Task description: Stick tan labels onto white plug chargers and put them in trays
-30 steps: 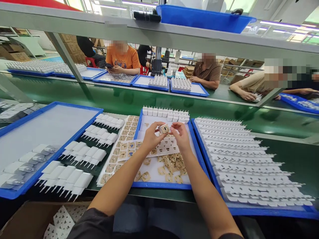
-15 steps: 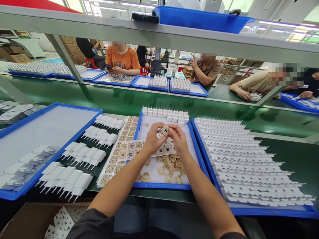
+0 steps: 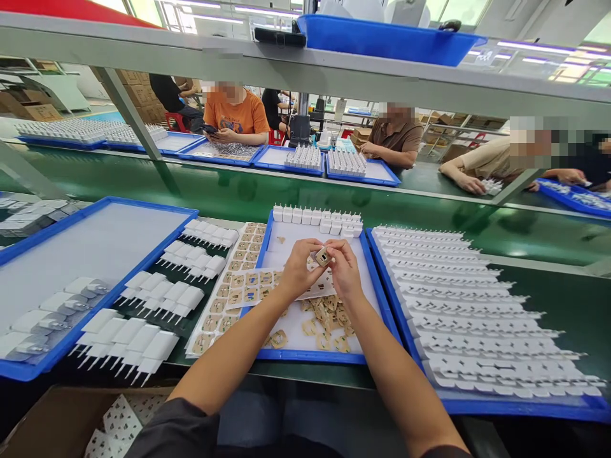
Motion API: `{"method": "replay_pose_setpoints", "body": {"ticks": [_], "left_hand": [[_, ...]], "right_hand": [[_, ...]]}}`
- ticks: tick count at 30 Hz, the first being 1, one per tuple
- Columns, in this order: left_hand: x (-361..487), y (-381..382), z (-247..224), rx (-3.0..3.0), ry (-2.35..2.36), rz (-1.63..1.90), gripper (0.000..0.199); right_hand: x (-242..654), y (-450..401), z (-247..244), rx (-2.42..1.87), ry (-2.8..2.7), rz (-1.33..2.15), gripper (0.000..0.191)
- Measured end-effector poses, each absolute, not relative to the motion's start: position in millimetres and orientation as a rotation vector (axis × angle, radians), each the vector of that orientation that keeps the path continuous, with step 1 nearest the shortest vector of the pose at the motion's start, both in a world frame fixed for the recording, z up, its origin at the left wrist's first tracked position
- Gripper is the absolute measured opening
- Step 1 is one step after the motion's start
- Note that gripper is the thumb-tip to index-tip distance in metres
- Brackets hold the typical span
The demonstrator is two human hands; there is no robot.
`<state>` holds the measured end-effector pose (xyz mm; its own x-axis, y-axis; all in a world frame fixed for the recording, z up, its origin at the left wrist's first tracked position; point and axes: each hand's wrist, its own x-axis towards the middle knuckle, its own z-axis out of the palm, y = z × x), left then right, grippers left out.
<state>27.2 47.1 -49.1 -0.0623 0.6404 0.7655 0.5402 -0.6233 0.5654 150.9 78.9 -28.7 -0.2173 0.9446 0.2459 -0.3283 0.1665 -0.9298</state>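
Observation:
Between both hands is a charger plug [image 3: 322, 257], its port face covered by a tan sticker and turned up toward me. My left hand [image 3: 300, 268] grips its side, fingers curled. My right hand [image 3: 345, 270] pinches its edge at the sticker. Below them lies a sheet of stickers [image 3: 252, 287], across a blue-rimmed tray [image 3: 310, 355] and a stack of sticker sheets [image 3: 203, 340]. Loose tan sticker pieces [image 3: 329, 315] are heaped in this tray. White charger plugs [image 3: 310, 216] stand in rows at its far end, prongs up.
At right, a tray [image 3: 515, 404] holds many rows of white chargers [image 3: 487, 318]. White plugs [image 3: 153, 346] lie in groups on the left, beside another blue tray [image 3: 109, 219]. A box [image 3: 67, 420] with used sheets sits below. Co-workers sit beyond the green bench under a shelf [image 3: 429, 83].
The charger plug has moved slightly down and to the right, and tilted a little, with both hands still on it. Across the bench, a co-worker's raised hand has come down.

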Motion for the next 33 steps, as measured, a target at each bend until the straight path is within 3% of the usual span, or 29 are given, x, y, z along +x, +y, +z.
{"method": "replay_pose_setpoints", "body": {"ticks": [3,7,16,33], "left_hand": [[26.5,48.4,-50.5,2.074,1.342,1.824,0.032],[27.7,48.7,-51.4,2.067,1.366,1.84,0.031],[30.8,45.2,-46.1,2.158,1.346,1.855,0.033],[28.8,46.3,-48.0,2.191,1.304,1.905,0.037]], "right_hand": [[150.3,77.7,-31.1,-0.683,-1.364,1.276,0.015],[148.0,75.3,-34.3,-0.685,-1.45,1.258,0.034],[147.4,76.3,-30.5,-0.694,-1.256,1.336,0.008],[152.1,78.9,-29.7,-0.621,-1.221,1.422,0.008]]}}
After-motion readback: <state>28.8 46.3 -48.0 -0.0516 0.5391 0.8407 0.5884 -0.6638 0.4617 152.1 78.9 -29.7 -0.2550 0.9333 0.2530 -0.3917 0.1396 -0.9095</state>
